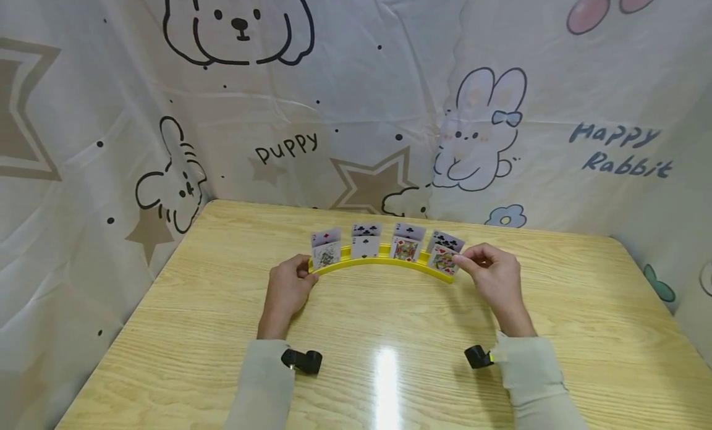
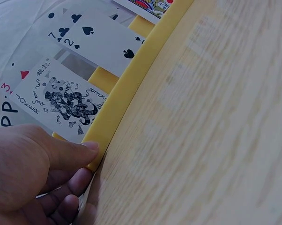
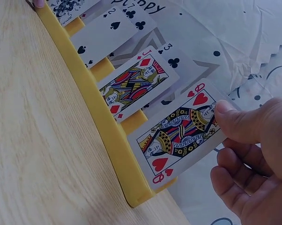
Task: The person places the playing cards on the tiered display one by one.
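A curved yellow card holder [image 1: 384, 261] stands on the table with two rows of playing cards upright in it. At its left end, my left hand [image 1: 285, 294] pinches the rim between thumb and fingers. The joker [image 2: 68, 101] stands beside that hand, then the two of spades [image 3: 101, 40] and the jack of diamonds [image 3: 138, 84]. At the right end, my right hand [image 1: 496, 285] pinches the queen of hearts [image 3: 178, 136] by its upper edge; the card's lower edge is at the holder. Behind the front row show a seven of clubs [image 2: 61, 33] and a three of clubs [image 3: 176, 61].
The wooden table [image 1: 356, 331] reaches back to a printed cloth backdrop [image 1: 356, 96] behind the holder. Black wrist cameras sit at both cuffs, the left camera [image 1: 303, 361] and the right camera [image 1: 478, 356]. A bright reflection lies on the tabletop between the forearms.
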`<state>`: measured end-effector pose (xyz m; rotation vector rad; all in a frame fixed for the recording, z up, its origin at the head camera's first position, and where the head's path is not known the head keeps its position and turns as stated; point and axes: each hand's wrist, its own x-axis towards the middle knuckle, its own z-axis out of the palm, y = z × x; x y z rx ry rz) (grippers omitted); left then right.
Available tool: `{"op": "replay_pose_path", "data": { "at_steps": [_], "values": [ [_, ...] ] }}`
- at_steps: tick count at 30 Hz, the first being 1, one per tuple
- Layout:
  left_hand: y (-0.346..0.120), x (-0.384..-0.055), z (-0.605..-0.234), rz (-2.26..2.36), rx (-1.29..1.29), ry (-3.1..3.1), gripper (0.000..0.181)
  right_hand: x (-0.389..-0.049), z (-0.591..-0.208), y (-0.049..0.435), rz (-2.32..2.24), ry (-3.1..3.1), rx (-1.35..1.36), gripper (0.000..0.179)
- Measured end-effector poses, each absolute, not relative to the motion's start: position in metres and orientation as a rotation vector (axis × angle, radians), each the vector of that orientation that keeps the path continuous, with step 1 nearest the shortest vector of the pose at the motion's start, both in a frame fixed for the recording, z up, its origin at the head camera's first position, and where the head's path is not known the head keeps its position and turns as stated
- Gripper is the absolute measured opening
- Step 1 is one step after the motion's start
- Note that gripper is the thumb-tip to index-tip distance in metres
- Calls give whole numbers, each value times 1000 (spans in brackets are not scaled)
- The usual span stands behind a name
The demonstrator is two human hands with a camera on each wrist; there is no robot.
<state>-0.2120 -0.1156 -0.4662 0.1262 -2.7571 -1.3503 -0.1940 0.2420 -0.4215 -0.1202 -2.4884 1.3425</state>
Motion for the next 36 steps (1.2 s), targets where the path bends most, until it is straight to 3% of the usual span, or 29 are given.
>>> {"op": "replay_pose_path", "data": {
  "at_steps": [36],
  "values": [
    [-116, -212, -464, -1358, 129, -2763, 33, -198, -434, 237, 1322, -2502, -144, 20]
  ]
}}
